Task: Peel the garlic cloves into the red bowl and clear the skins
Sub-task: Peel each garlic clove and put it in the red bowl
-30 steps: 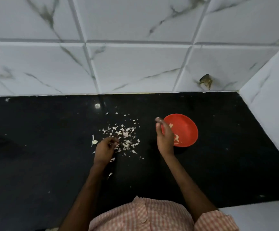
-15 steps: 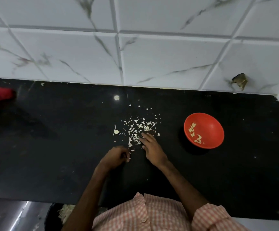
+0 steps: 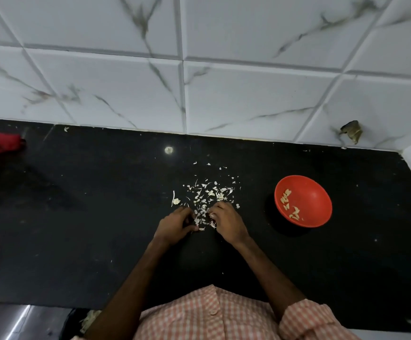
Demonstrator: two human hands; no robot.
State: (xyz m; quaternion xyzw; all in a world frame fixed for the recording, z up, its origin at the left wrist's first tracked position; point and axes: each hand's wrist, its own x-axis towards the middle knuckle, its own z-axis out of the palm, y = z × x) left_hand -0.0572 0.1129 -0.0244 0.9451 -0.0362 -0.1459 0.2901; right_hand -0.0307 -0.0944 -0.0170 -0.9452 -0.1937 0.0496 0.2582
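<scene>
Red bowl [image 3: 313,192] sits on the black desk [image 3: 96,217], well right of the hands, with a few pale peeled garlic cloves [image 3: 285,199] inside. White papery skins [image 3: 208,192] lie scattered mid-desk. Left grip [image 3: 175,225] and right grip [image 3: 226,220] curl at the pile's near edge; whether they grasp anything I cannot tell.
</scene>
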